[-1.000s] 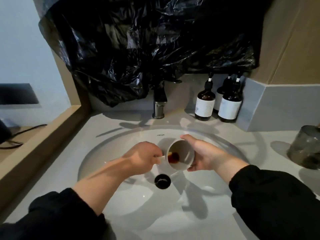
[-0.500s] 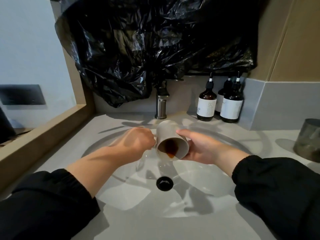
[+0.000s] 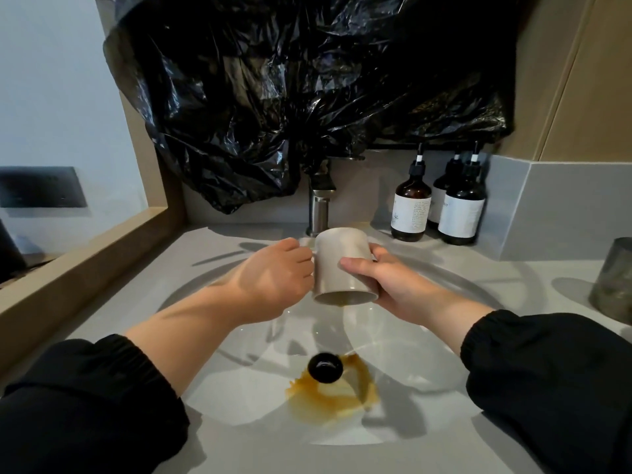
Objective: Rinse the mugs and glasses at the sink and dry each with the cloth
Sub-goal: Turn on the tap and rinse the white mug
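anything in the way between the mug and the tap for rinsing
Nothing visible stands between the mug and the tap. The left hand and right hand hold it tipped just in front. The black plastic bag hangs over the tap's top.

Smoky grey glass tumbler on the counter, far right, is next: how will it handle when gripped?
The smoky grey glass tumbler looks rigid and probably fragile. Its smooth wall may slip in wet fingers. It widens toward the grey counter, so it should resist tipping.
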The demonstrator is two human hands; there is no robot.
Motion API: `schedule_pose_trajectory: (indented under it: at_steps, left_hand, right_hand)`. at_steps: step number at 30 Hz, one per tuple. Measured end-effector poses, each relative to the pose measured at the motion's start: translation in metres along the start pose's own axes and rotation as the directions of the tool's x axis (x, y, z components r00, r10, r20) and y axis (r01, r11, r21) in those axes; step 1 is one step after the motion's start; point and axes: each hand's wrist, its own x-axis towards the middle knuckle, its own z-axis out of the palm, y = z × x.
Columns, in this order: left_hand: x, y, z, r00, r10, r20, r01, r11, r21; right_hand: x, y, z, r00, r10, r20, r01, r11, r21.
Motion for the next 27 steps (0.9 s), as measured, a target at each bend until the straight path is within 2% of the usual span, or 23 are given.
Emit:
schedule_pose_trajectory:
  at_steps: [3,5,8,10,12,14,16,18,20,22,24,25,27]
  left_hand:
    - [0.0,0.003,0.0,0.999,-0.035,-0.007,0.034,0.998,-0.043]
    - [-0.001,0.007,0.001,0.997,-0.067,-0.038,0.062,0.989,-0.137]
    - [-0.004,0.013,0.001,0.986,-0.152,-0.073,0.122,0.94,-0.318]
    - [-0.002,0.017,-0.002,0.967,-0.252,0.025,0.238,0.87,-0.432]
    - [0.002,0.019,-0.005,0.886,-0.396,0.241,0.463,0.718,-0.52]
    - [0.005,0.021,-0.005,0.753,-0.538,0.378,0.638,0.457,-0.62]
    - [0.005,0.021,-0.002,0.62,-0.661,0.422,0.696,0.215,-0.685]
    - [0.004,0.019,0.002,0.523,-0.73,0.439,0.711,0.09,-0.698]
    - [0.005,0.019,0.004,0.483,-0.754,0.445,0.73,0.066,-0.68]
    - [0.004,0.019,0.006,0.415,-0.782,0.465,0.75,0.004,-0.662]
    - [0.002,0.016,0.009,0.292,-0.805,0.517,0.742,-0.15,-0.653]
    - [0.001,0.014,0.01,0.225,-0.795,0.563,0.712,-0.26,-0.652]
    - [-0.002,0.009,0.01,0.134,-0.744,0.654,0.597,-0.467,-0.653]
  right_hand:
    - [-0.001,-0.001,-0.001,1.0,-0.009,0.002,0.009,1.0,0.018]
    - [-0.002,-0.001,-0.002,1.0,0.02,-0.01,-0.02,1.0,-0.012]
    - [-0.003,0.001,-0.004,0.984,0.177,0.008,-0.176,0.981,-0.086]
    - [-0.002,0.002,-0.009,0.956,0.294,-0.017,-0.294,0.956,-0.015]
    - [-0.001,0.002,-0.015,0.94,0.335,-0.067,-0.331,0.942,0.06]
    - [-0.001,0.0,-0.02,0.934,0.343,-0.103,-0.339,0.939,0.05]
    - [-0.005,-0.003,-0.02,0.928,0.362,-0.082,-0.362,0.932,0.023]
    - [-0.01,-0.009,-0.013,0.93,0.365,-0.039,-0.365,0.931,-0.014]
    - [-0.01,-0.024,-0.005,0.96,0.265,-0.094,-0.277,0.95,-0.145]
    - [-0.001,-0.043,0.002,0.973,0.035,-0.23,-0.109,0.941,-0.32]
    - [0.01,-0.066,0.005,0.924,-0.222,-0.312,0.016,0.837,-0.547]
    - [0.016,-0.077,0.006,0.893,-0.333,-0.302,0.069,0.766,-0.639]
    - [0.029,-0.096,0.009,0.854,-0.469,-0.226,0.164,0.654,-0.738]
